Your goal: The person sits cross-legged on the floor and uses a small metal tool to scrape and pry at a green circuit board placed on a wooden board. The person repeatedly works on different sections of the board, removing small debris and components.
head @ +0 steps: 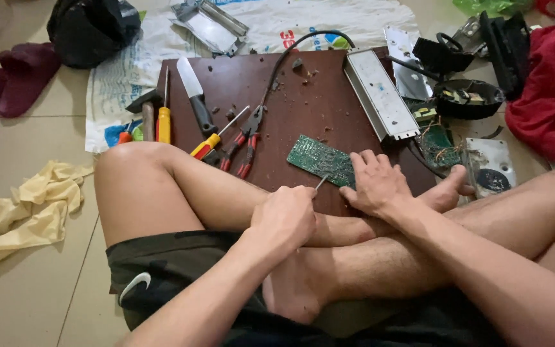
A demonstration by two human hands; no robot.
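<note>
The circuit board [321, 159] lies flat on the brown board [290, 103], long axis running up-left to down-right. Right hand [375, 183] presses it, fingers spread. Left hand [284, 215] fingers clamp a thin tool [321, 182]. Pliers [246, 138], knife [195, 96] and metal box [380, 93] lie near.

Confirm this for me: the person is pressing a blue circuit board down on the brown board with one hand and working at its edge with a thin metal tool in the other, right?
Not quite: the circuit board is green, not blue, as the head view shows. The rest holds: the right hand presses it down on the brown board, and the left hand works at its edge with a thin metal tool.
</note>
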